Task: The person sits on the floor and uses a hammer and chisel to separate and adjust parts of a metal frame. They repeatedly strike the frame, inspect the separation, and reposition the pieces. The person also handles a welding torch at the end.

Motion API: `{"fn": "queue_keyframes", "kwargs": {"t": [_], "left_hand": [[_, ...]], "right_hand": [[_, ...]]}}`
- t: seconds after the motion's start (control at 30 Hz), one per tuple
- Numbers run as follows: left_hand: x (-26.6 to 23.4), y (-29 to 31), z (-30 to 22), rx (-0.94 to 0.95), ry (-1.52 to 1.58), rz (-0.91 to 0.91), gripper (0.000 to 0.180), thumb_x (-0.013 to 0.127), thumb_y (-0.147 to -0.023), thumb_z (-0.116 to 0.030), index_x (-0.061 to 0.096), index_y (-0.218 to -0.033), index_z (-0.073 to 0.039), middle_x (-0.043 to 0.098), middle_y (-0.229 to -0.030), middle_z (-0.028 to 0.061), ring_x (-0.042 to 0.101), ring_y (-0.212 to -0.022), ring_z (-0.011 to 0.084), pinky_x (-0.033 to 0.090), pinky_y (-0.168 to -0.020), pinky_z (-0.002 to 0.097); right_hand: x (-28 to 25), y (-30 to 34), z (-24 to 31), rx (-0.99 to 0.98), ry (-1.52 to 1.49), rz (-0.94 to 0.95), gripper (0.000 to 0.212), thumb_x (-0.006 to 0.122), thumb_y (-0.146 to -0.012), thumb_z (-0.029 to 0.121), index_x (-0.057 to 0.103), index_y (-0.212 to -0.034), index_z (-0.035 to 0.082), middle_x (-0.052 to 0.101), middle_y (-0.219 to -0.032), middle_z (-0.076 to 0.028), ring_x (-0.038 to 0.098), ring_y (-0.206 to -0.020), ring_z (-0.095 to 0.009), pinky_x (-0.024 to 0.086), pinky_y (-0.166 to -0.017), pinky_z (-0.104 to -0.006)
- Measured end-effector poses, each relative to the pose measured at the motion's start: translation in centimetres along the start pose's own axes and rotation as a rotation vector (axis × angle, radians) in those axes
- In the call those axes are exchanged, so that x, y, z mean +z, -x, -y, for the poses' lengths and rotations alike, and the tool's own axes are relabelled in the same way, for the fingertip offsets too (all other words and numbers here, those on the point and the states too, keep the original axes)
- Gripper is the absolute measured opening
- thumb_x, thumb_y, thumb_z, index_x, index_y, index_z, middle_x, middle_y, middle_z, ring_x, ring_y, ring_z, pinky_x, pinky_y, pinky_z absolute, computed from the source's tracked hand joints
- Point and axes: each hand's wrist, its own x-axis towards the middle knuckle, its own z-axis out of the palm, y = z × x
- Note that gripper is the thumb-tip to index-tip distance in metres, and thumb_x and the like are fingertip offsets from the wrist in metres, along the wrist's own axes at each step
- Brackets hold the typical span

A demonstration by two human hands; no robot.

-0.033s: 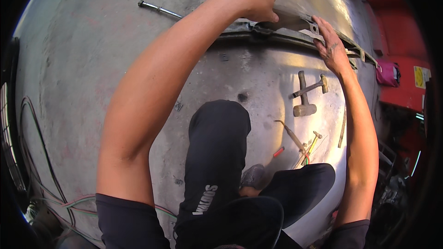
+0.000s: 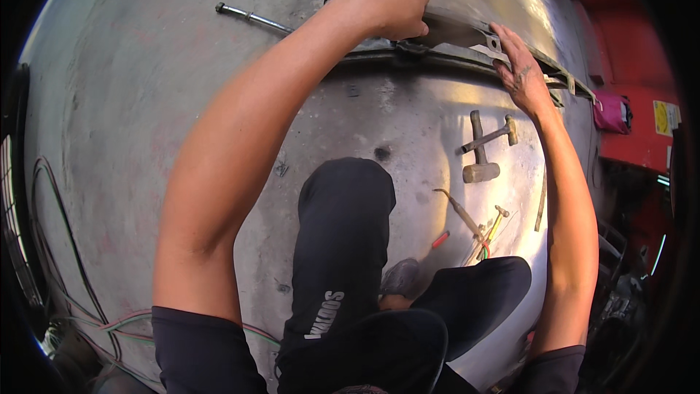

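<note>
Two bare forearms (image 2: 240, 138) stretch from the near side, past bent dark-clad knees (image 2: 346, 186), to a long metal part (image 2: 456, 33) lying crosswise ahead. The left hand (image 2: 397, 9) is curled over the middle of it, fingertips hidden, so I cannot tell whether it is clamped on. The right hand (image 2: 523, 73) lies against the part farther right, thumb and fingers spread around a bent, holed end; how firmly it presses cannot be told. Compared with the earlier frame, the left hand sits slightly farther left; the right hand is almost unchanged.

Beneath is a stained grey floor (image 2: 117, 102). Near left run tangled hoses (image 2: 62, 211); right of the knees lie a red stick (image 2: 440, 239), a yellow-handled hammer (image 2: 497, 225) and a bent-tipped tool (image 2: 459, 208). Beyond them, a small hammer (image 2: 496, 135) crosses a mallet (image 2: 481, 173). Far left, a metal rod (image 2: 255, 18) passes behind the left forearm. Far right, a pink bag (image 2: 611, 114) rests by a red structure (image 2: 631, 44).
</note>
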Motion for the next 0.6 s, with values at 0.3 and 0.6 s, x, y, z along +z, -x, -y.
{"fn": "queue_keyframes", "kwargs": {"t": [0.3, 0.6], "left_hand": [[-0.1, -0.9, -0.2, -0.021, 0.107, -0.007, 0.046, 0.063, -0.101, -0.037, 0.066, -0.135, -0.005, 0.074, -0.102, 0.0234, 0.071, -0.092, 0.0344, 0.054, -0.087, 0.0428], [-0.4, -1.7, -2.1, -0.127, 0.133, 0.101, 0.05, 0.06, -0.104, -0.038, 0.062, -0.143, -0.007, 0.072, -0.111, 0.0207, 0.066, -0.096, 0.0267, 0.053, -0.088, 0.041]], "right_hand": [[0.4, 1.3, -1.7, 0.121, 0.206, -0.074, 0.068, 0.061, -0.098, 0.013, 0.034, -0.16, 0.018, 0.044, -0.154, -0.014, 0.045, -0.142, -0.032, 0.04, -0.113, -0.0545], [-2.1, 9.1, -11.7, -0.035, -0.079, -0.571, 0.049, 0.06, -0.083, 0.0, 0.059, -0.132, -0.002, 0.058, -0.129, -0.025, 0.06, -0.113, -0.042, 0.053, -0.095, -0.0472]]}}
